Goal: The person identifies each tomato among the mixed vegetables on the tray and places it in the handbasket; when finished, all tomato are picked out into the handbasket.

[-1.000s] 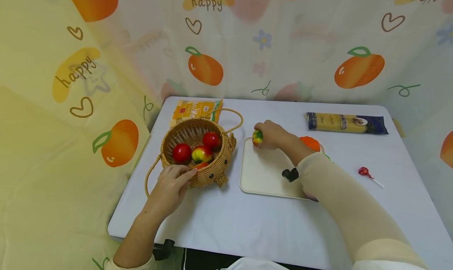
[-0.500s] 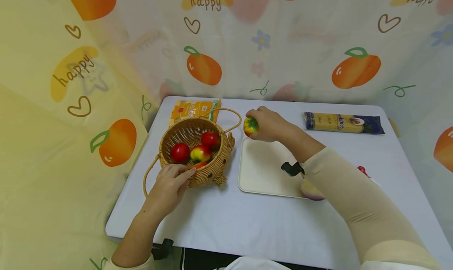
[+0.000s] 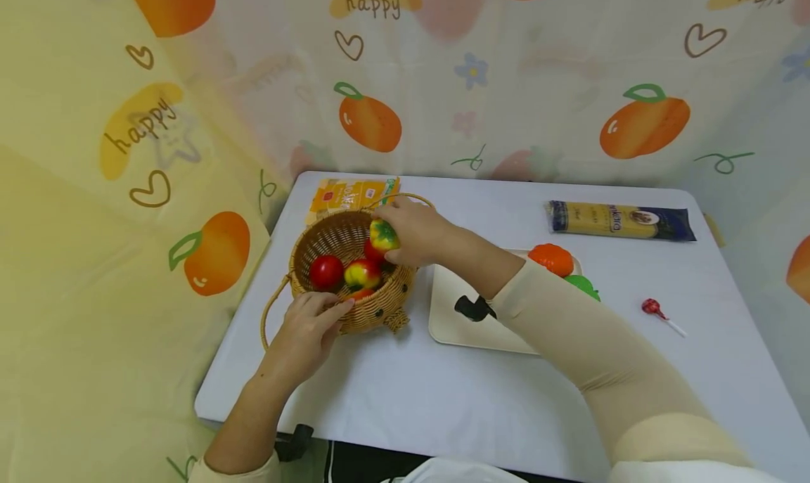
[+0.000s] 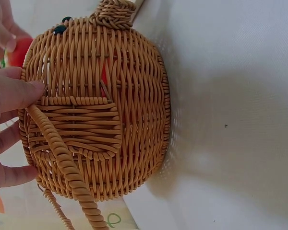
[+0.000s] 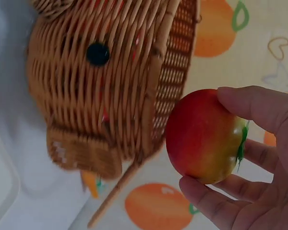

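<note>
My right hand point(image 3: 420, 235) holds a red-and-yellow toy fruit with a green leafy top point(image 3: 384, 235) over the right side of a wicker basket point(image 3: 373, 318). In the right wrist view the thumb and fingers pinch this fruit point(image 5: 201, 136) just outside the basket's opening. At the basket's near rim, my left hand point(image 3: 306, 335) grips the edge; the left wrist view has its thumb on the outer weave. Inside lie a red fruit point(image 3: 326, 272), a red-and-yellow apple point(image 3: 363, 275), another red fruit partly hidden by my right hand, and an orange-red piece at the rim.
A cream tray point(image 3: 455, 321) lies under my right forearm, with an orange toy point(image 3: 552, 259) and a green one point(image 3: 583, 286) at its right. A lollipop point(image 3: 654, 308) and a long pasta packet point(image 3: 620, 221) lie farther right. Behind the basket is a yellow bag point(image 3: 348, 193).
My right hand has lifted the red-and-yellow toy fruit from the tray and carried it left to the basket. The left hand has stayed on the basket's rim.
</note>
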{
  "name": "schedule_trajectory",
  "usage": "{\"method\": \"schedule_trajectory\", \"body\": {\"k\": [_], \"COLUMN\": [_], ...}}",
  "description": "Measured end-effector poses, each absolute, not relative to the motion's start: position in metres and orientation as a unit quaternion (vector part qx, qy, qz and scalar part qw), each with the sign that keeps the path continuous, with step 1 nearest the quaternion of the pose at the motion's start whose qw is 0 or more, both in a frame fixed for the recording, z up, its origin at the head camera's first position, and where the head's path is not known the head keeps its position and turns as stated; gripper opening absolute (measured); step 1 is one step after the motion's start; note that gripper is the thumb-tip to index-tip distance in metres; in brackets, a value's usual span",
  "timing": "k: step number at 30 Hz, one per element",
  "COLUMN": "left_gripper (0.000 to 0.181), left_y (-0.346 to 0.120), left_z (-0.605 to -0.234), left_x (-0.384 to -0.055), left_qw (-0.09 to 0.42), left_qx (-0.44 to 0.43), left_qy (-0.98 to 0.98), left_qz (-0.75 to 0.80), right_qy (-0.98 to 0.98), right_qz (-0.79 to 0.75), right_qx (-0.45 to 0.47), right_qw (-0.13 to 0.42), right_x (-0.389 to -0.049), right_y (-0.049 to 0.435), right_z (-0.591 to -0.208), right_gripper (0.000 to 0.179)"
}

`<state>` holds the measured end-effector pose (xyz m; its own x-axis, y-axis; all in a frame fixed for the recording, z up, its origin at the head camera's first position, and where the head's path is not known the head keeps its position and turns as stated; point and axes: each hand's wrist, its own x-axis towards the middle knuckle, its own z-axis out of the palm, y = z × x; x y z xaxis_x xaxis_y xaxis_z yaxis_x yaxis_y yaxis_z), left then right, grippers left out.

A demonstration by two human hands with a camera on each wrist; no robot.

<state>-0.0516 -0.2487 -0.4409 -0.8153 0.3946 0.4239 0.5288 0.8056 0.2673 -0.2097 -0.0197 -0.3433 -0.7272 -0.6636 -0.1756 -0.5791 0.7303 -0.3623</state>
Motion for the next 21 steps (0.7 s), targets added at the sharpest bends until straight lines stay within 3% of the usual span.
{"method": "schedule_trajectory", "body": {"k": [8,21], "left_gripper": [0.044,0.043], "left_y": [-0.245,-0.244], "left_z": [-0.439,-0.439], "left_x": [-0.052,-0.057], "left_qw": [0.165,0.166], "left_qx": [-0.244,-0.251], "left_qy": [-0.937,-0.935], "left_qz": [-0.190,-0.186], "right_qy": [0.911,0.909], "right_qz": [-0.120,-0.116], "right_qx": [-0.360,-0.369], "right_qw": [0.161,0.154], "right_x": [-0.199,-0.198], "right_y": [-0.045,-0.039], "right_z": [-0.364,-0.377], "right_gripper": [0.072,0.069]}}
